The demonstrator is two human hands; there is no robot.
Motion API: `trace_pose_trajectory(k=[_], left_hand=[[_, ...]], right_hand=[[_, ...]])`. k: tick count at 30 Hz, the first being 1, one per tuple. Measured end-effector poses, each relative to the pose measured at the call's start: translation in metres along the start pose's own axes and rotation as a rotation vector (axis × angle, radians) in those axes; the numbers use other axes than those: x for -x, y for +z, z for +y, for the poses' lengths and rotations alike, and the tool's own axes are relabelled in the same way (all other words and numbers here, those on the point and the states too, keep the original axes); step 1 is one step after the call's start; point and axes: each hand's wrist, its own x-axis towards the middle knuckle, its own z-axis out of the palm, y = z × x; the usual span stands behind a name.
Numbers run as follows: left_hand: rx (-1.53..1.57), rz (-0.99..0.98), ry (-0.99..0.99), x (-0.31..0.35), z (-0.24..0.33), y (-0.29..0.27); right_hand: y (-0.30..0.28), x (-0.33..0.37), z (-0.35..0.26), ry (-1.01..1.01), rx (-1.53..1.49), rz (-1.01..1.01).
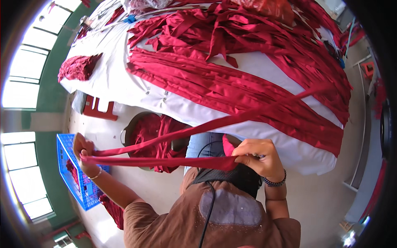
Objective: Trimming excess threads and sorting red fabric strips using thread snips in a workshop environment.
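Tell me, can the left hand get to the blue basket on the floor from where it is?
Probably yes, but not freely. The left hand hangs just beside the blue basket with nothing between them, yet its fingers are closed on the red strip pulled tight to the right hand.

strips [231, 87] on table [111, 78] — crate [68, 165] left, below

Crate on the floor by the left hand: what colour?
Blue, an open lattice plastic crate; the head view shows it best, just beyond the left hand.

red strip [165, 138] spans hands, floor [157, 188] open below
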Motion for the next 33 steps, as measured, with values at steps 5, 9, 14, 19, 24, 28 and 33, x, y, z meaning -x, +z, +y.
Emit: trace_pose_trajectory(k=[5,9,14,19,24,28,33], left_hand=[[-1.636,0.399,-0.033,0.028,-0.011,-0.07],[-1.112,1.098,0.016,0.139,-0.023,-0.194],[-0.439,0.528,-0.556,0.145,-0.009,-0.123],[-0.007,0.298,-0.413,0.165,0.048,-0.132],[0.621,0.431,0.093,0.207,0.088,-0.177],[0.704,0.683,0.487,0.335,0.085,-0.223],[0.182,1.611,0.664,0.468,0.068,-0.2]], right_hand=[[0.035,-0.021,0.015,-0.138,0.169,-0.093],[0.055,-0.036,0.025,-0.196,0.122,-0.207],[0.067,-0.061,0.06,-0.186,0.27,-0.121],[0.072,-0.074,0.085,-0.133,0.42,-0.195],[0.061,-0.074,0.071,0.012,0.368,-0.17],[0.047,-0.071,0.071,0.058,0.337,-0.123],[0.035,-0.067,0.079,0.048,0.316,-0.037]])
